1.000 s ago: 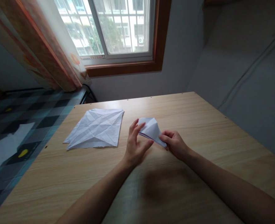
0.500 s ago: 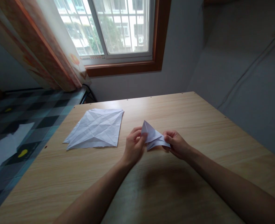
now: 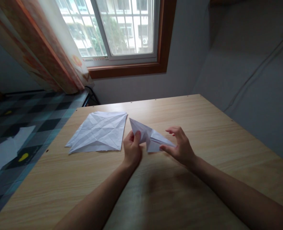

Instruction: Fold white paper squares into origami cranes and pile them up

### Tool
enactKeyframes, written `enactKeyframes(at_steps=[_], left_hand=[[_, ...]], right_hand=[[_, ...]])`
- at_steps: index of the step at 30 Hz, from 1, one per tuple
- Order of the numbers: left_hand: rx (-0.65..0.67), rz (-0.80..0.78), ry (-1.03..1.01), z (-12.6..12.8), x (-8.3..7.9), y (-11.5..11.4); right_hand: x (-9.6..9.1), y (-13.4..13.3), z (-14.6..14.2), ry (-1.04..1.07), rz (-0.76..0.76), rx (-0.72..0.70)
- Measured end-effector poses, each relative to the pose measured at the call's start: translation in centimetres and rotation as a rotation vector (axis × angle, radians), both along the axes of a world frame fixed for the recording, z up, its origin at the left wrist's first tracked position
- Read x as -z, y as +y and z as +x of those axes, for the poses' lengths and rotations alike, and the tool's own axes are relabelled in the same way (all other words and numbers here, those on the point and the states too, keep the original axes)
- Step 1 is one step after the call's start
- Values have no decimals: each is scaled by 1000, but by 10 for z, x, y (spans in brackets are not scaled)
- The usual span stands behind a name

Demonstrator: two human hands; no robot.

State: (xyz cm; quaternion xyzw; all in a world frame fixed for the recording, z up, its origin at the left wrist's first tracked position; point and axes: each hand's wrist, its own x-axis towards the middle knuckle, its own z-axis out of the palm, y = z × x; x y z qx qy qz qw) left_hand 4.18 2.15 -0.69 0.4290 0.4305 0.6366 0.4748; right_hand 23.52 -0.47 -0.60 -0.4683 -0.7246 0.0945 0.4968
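A small folded white paper piece (image 3: 149, 135) is held just above the wooden table (image 3: 203, 127), stretched out between both hands. My left hand (image 3: 131, 150) pinches its left flap between thumb and fingers. My right hand (image 3: 181, 145) holds the right tip with thumb and forefinger, the other fingers spread above it. To the left, flat on the table, lies a creased white paper sheet (image 3: 99, 131), with what looks like another sheet under it.
The table stands against a grey wall under a window (image 3: 122, 28) with an orange curtain (image 3: 43, 48). A bed with a checked cover (image 3: 16, 127) and a white paper (image 3: 4, 150) on it lies at the left.
The folded piece has been pulled wider: my left hand drew its left flap out to the left, and my right hand's fingers lifted and spread.
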Motion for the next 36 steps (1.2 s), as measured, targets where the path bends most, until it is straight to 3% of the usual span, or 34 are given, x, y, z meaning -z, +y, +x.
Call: enactKeyframes(at_steps=[4, 9, 13, 17, 20, 27, 29, 32, 34, 36], left_hand=[[85, 81, 193, 3, -1, -11], [113, 137, 255, 4, -7, -14], [135, 136, 249, 5, -9, -13], [233, 103, 261, 6, -6, -16], [282, 68, 255, 6, -6, -18], [240, 68, 216, 4, -1, -7], [103, 193, 356, 1, 1, -4], [-91, 503, 737, -3, 1, -5], [-115, 702, 977, -5, -1, -7], [-58, 833, 1167, -6, -3, -10]], right_hand=[[-2, -8, -4, -215, 180, 48], [-1, -5, -3, -318, 161, 152], [-1, -4, -1, -385, 190, 128], [-3, -4, 2, -314, 130, 91], [-5, -2, 5, -162, -5, 22], [-1, 10, 9, 368, -610, -201], [0, 13, 11, 458, -748, -221], [1, 18, 15, 548, -882, -192], [-1, 21, 18, 582, -927, -173], [-4, 22, 22, 599, -977, -167]])
